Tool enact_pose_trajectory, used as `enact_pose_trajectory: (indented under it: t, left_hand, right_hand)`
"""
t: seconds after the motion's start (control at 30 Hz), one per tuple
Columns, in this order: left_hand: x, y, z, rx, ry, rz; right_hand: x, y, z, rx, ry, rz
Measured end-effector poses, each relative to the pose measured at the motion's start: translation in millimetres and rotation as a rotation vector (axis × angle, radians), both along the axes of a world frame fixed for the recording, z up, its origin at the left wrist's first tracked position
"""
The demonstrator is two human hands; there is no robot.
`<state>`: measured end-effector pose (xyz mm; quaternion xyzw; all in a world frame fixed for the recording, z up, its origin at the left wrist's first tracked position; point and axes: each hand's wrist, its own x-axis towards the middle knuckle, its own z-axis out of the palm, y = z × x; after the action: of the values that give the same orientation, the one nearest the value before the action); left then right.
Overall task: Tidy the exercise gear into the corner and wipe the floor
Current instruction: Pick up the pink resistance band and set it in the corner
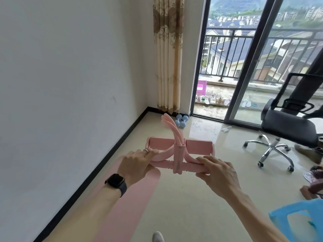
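A patterned beige curtain hangs in the corner beside the sliding glass door. Out on the balcony, a purple box and a row of shoes sit below a dark railing. A black office chair stands to the right, with a blue plastic stool nearer.

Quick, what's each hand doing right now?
Left hand: grips the left end of the pink pedal puller handle.
Right hand: grips the handle's right end.
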<state>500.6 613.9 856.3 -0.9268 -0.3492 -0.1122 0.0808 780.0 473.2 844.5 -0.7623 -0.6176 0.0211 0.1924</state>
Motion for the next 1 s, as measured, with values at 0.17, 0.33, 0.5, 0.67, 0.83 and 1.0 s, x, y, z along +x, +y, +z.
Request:
enact_pose_trajectory:
  t: [0.17, 0.33, 0.5, 0.67, 0.83, 1.0]
  left_hand:
    - [58.6, 123.1, -18.5, -0.049, 0.038, -0.007]
    - [115.3, 243.1, -29.3, -0.145, 0.025, -0.015]
    - [178.4, 342.7, -53.1, -0.264, 0.073, -0.015]
    - [254.2, 443.0, -75.9, -0.284, 0.153, -0.002]
    - [323.0, 544.7, -96.2, -0.367, 0.198, 0.093]
    - [375.2, 631.0, -106.1, -0.533, 0.135, 0.182]
  right_hand:
    - [57.6, 124.4, -11.0, -0.082, -0.011, -0.012]
    - [112.4, 241.4, -14.2, -0.180, -0.016, -0.023]
    - [168.3, 335.5, -32.6, -0.275, 0.015, -0.042]
    - [240.9, 440.4, -64.7, -0.326, 0.061, -0.028]
    - [316.0, 556.2, -86.1, -0.412, 0.102, 0.047]
    - [367.5, 666.8, -91.4, -0.537, 0.106, 0.137]
